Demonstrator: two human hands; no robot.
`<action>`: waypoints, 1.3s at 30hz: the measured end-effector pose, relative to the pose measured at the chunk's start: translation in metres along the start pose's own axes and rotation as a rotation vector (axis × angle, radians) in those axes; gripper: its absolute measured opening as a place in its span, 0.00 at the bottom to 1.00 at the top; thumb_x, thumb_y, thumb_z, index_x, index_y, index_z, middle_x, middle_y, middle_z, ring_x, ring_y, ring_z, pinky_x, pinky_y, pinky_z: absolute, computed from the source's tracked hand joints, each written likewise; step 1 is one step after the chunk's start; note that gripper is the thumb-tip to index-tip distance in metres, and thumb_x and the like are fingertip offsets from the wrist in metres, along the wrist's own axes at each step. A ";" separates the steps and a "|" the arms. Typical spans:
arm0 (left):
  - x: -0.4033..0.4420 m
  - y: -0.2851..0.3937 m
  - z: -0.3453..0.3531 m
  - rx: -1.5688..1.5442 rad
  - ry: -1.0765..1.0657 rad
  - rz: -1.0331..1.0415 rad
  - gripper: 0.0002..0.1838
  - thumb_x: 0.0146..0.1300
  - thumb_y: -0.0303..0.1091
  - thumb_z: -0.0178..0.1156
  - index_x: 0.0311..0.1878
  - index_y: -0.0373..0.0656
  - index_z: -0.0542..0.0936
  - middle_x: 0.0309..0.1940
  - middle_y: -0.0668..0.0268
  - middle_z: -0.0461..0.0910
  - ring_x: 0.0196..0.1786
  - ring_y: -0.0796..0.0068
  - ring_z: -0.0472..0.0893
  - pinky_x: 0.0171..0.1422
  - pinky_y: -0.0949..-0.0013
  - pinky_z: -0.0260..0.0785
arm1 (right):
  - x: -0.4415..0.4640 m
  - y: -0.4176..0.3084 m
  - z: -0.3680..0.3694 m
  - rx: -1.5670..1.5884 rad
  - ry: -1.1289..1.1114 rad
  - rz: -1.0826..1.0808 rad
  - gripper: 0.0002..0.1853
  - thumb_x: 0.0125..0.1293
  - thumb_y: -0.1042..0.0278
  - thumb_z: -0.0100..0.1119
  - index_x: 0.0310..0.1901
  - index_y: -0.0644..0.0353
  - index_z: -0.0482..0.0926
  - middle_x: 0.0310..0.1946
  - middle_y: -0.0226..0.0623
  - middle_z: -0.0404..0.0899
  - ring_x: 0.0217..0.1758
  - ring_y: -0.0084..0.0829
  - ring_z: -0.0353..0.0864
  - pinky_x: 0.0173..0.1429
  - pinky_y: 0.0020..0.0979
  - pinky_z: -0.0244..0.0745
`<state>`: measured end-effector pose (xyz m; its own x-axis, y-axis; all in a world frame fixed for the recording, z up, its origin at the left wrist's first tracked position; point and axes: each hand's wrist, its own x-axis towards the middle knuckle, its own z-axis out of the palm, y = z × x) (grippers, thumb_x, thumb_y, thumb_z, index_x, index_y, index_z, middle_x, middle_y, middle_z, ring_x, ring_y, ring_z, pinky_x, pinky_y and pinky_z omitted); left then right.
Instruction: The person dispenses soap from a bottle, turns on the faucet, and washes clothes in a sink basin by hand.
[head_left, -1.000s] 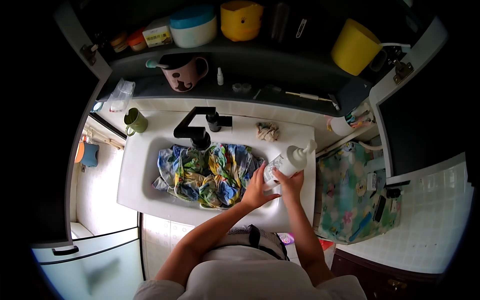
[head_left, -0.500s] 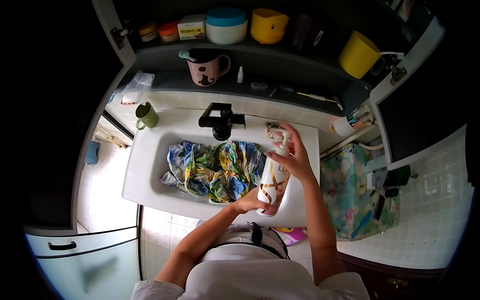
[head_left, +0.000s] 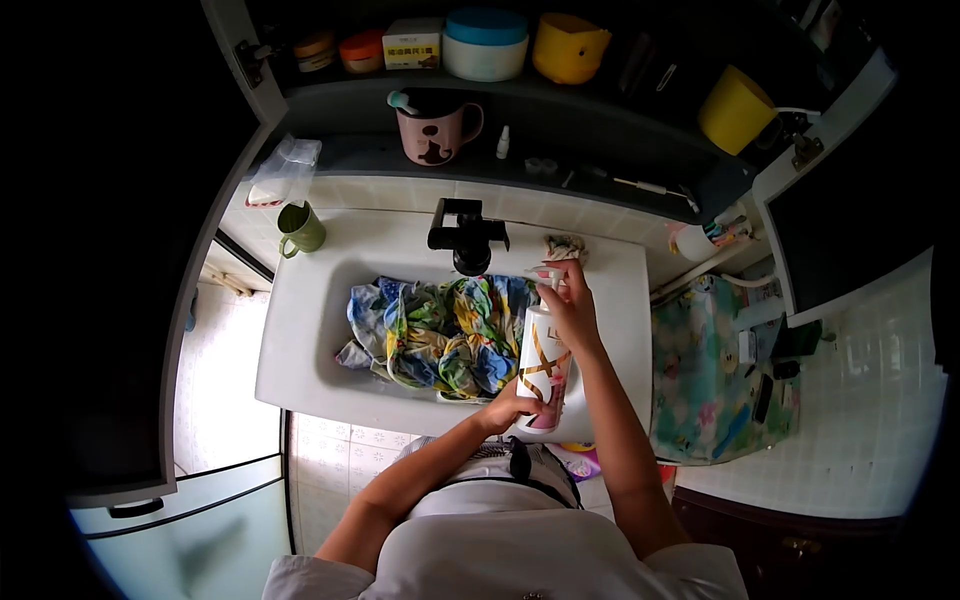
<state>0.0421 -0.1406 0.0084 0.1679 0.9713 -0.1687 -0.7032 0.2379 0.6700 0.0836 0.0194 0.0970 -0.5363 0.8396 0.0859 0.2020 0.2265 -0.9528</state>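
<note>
A white pump bottle [head_left: 545,362] with a gold ribbon pattern and a pink lower part is held over the right side of the white sink [head_left: 290,345]. My left hand [head_left: 510,408] is wrapped around its lower end. Up at the pump head, my right hand [head_left: 572,310] has its fingers closed about the pump and neck, partly covering them. Beside the bottle, a bunched cloth [head_left: 440,335] with a blue, green and yellow print lies in the basin. Above it stands a black faucet [head_left: 468,240].
A green cup [head_left: 303,229] stands on the sink's back left corner, and a crumpled small cloth [head_left: 566,248] at the back right. Overhead, an open cabinet shelf [head_left: 350,155] carries a pink mug [head_left: 430,135] and several jars. Cabinet doors jut out on both sides.
The view has shifted a little. My right hand's fingers have drawn in around the pump head, where they were more spread before. My left hand keeps its hold low on the bottle.
</note>
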 end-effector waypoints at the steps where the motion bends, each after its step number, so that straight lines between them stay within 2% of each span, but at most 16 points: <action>1: -0.003 0.002 0.001 -0.015 0.013 -0.010 0.40 0.38 0.26 0.60 0.63 0.39 0.65 0.50 0.61 0.75 0.54 0.67 0.75 0.61 0.65 0.66 | 0.001 0.005 0.001 0.015 -0.004 0.032 0.14 0.61 0.69 0.55 0.49 0.56 0.69 0.43 0.41 0.80 0.41 0.34 0.82 0.47 0.30 0.74; 3: -0.007 0.000 -0.003 -0.033 0.030 -0.014 0.40 0.38 0.25 0.60 0.63 0.39 0.65 0.50 0.61 0.75 0.54 0.66 0.75 0.61 0.64 0.66 | 0.003 0.011 0.005 0.048 -0.016 0.094 0.12 0.62 0.69 0.53 0.47 0.58 0.70 0.44 0.43 0.80 0.44 0.34 0.81 0.50 0.30 0.72; 6: -0.006 -0.010 -0.010 -0.051 0.016 -0.017 0.40 0.38 0.25 0.60 0.63 0.39 0.65 0.49 0.60 0.76 0.53 0.66 0.76 0.61 0.64 0.66 | 0.002 0.014 0.012 0.196 0.018 0.024 0.11 0.61 0.71 0.51 0.45 0.61 0.71 0.42 0.43 0.80 0.47 0.31 0.79 0.53 0.28 0.70; 9: -0.010 -0.008 -0.011 -0.036 0.005 -0.016 0.40 0.39 0.26 0.60 0.63 0.38 0.64 0.50 0.59 0.76 0.53 0.65 0.76 0.61 0.64 0.66 | 0.001 0.014 0.015 0.126 -0.020 0.011 0.09 0.60 0.74 0.49 0.42 0.63 0.72 0.44 0.38 0.78 0.51 0.28 0.74 0.59 0.27 0.64; 12: -0.015 -0.002 -0.014 -0.126 0.005 -0.029 0.40 0.40 0.26 0.60 0.64 0.38 0.64 0.51 0.59 0.75 0.54 0.65 0.76 0.62 0.64 0.66 | 0.000 0.014 0.020 0.044 -0.013 0.022 0.13 0.58 0.71 0.51 0.45 0.61 0.73 0.44 0.41 0.77 0.48 0.36 0.76 0.55 0.32 0.68; 14: -0.012 0.003 -0.025 -0.086 -0.060 -0.061 0.41 0.41 0.27 0.62 0.64 0.39 0.63 0.53 0.59 0.75 0.56 0.64 0.75 0.63 0.63 0.65 | 0.002 0.006 0.018 -0.227 0.118 -0.188 0.12 0.59 0.69 0.52 0.45 0.60 0.74 0.43 0.41 0.76 0.50 0.39 0.75 0.57 0.34 0.66; 15: -0.012 0.008 -0.027 -0.075 -0.078 -0.076 0.41 0.41 0.27 0.62 0.65 0.39 0.63 0.53 0.59 0.75 0.56 0.64 0.75 0.63 0.63 0.65 | 0.008 0.004 0.016 -0.198 0.107 -0.165 0.13 0.59 0.67 0.54 0.45 0.59 0.74 0.41 0.41 0.76 0.50 0.41 0.74 0.57 0.35 0.66; 19: -0.015 0.002 -0.024 -0.114 -0.145 -0.064 0.41 0.40 0.28 0.63 0.64 0.39 0.63 0.52 0.58 0.75 0.55 0.63 0.76 0.63 0.62 0.66 | 0.008 -0.010 0.014 -0.234 0.132 -0.130 0.10 0.62 0.65 0.53 0.39 0.61 0.77 0.36 0.39 0.77 0.43 0.37 0.76 0.51 0.32 0.68; 24: -0.021 -0.010 -0.022 -0.160 -0.115 -0.116 0.40 0.38 0.26 0.62 0.62 0.39 0.66 0.50 0.57 0.77 0.53 0.62 0.77 0.61 0.61 0.68 | -0.007 -0.017 0.030 -0.191 0.166 -0.105 0.12 0.64 0.62 0.54 0.33 0.64 0.79 0.31 0.39 0.77 0.35 0.34 0.78 0.42 0.31 0.70; 28: -0.027 -0.019 -0.020 -0.227 -0.085 -0.093 0.38 0.39 0.25 0.61 0.61 0.39 0.67 0.48 0.58 0.78 0.52 0.62 0.78 0.60 0.61 0.68 | -0.011 -0.015 0.034 -0.284 0.140 -0.113 0.13 0.64 0.62 0.54 0.30 0.64 0.79 0.29 0.41 0.78 0.34 0.36 0.77 0.39 0.32 0.69; 29: -0.028 -0.018 -0.021 -0.239 -0.073 -0.094 0.38 0.39 0.25 0.61 0.61 0.39 0.67 0.48 0.58 0.78 0.52 0.62 0.78 0.60 0.61 0.68 | -0.013 -0.017 0.034 -0.314 0.127 -0.111 0.13 0.65 0.64 0.53 0.29 0.66 0.78 0.26 0.39 0.75 0.32 0.33 0.76 0.41 0.30 0.68; 32: -0.019 -0.015 -0.033 -0.195 -0.111 -0.105 0.37 0.41 0.26 0.61 0.61 0.38 0.67 0.49 0.59 0.77 0.52 0.65 0.77 0.60 0.64 0.67 | -0.005 -0.014 0.034 -0.529 0.194 -0.343 0.10 0.62 0.64 0.56 0.31 0.62 0.78 0.27 0.41 0.77 0.34 0.41 0.76 0.38 0.37 0.68; 34: -0.016 0.010 -0.029 -0.071 -0.039 -0.077 0.36 0.42 0.27 0.62 0.61 0.38 0.67 0.48 0.60 0.77 0.53 0.68 0.76 0.60 0.66 0.67 | 0.006 -0.008 0.031 -0.450 0.218 -0.376 0.09 0.62 0.64 0.56 0.36 0.62 0.77 0.31 0.42 0.76 0.38 0.41 0.75 0.44 0.37 0.68; 35: -0.012 0.015 -0.030 -0.004 -0.022 -0.101 0.35 0.42 0.28 0.64 0.59 0.39 0.68 0.46 0.63 0.77 0.51 0.72 0.76 0.57 0.68 0.67 | 0.009 -0.006 0.029 -0.365 0.232 -0.337 0.09 0.62 0.64 0.56 0.37 0.62 0.77 0.31 0.41 0.76 0.39 0.40 0.75 0.45 0.36 0.68; 38: -0.012 0.013 -0.006 0.162 0.178 0.042 0.31 0.41 0.29 0.69 0.52 0.40 0.71 0.40 0.67 0.77 0.43 0.75 0.76 0.49 0.70 0.69 | 0.009 0.007 0.024 -0.191 0.240 -0.204 0.10 0.63 0.63 0.55 0.37 0.62 0.77 0.31 0.40 0.75 0.40 0.37 0.75 0.46 0.33 0.68; 39: -0.012 0.007 -0.006 0.097 0.207 0.042 0.32 0.39 0.28 0.71 0.51 0.40 0.71 0.40 0.66 0.78 0.43 0.74 0.76 0.50 0.70 0.69 | 0.005 0.010 0.023 -0.147 0.239 -0.152 0.10 0.64 0.62 0.55 0.37 0.62 0.78 0.31 0.40 0.75 0.40 0.36 0.75 0.46 0.33 0.68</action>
<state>0.0310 -0.1504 0.0104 -0.0119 0.9607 -0.2773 -0.6354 0.2069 0.7439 0.0642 0.0146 0.0808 -0.3648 0.8791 0.3069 0.2597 0.4126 -0.8731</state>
